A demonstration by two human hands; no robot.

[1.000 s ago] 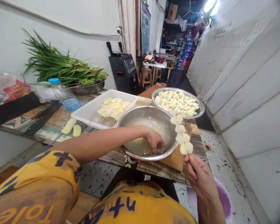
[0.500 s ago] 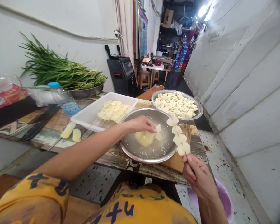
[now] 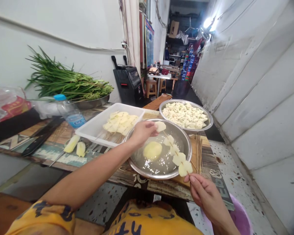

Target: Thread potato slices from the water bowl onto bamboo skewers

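My right hand (image 3: 203, 191) pinches the lower end of a thin wooden skewer threaded with several pale potato slices (image 3: 179, 159), tilted up and left over the basin. In my left hand (image 3: 145, 131), closed at the fingertips, is another potato slice (image 3: 160, 126) at the skewer's upper end; I cannot tell whether the tip has pierced it. Beneath both lies a steel basin (image 3: 189, 156) of cloudy water, where more yellowish potato (image 3: 153, 150) sits. Just right of the basin, bare skewers (image 3: 199, 153) lie in a bundle on the table.
A white plastic tray (image 3: 88, 132) holds skewered slices (image 3: 120, 122). Behind the basin stands a bowl (image 3: 211, 121) of cauliflower pieces (image 3: 183, 114). Leftward are a water bottle (image 3: 72, 114), a knife (image 3: 39, 140), corkscrew-like pale vegetable pieces (image 3: 72, 144) and green stalks (image 3: 71, 81). A purple tub (image 3: 241, 215) stands below right.
My left hand has come up from the basin water with a potato slice and met the skewer's tip. The skewer now leans further left, over the basin.
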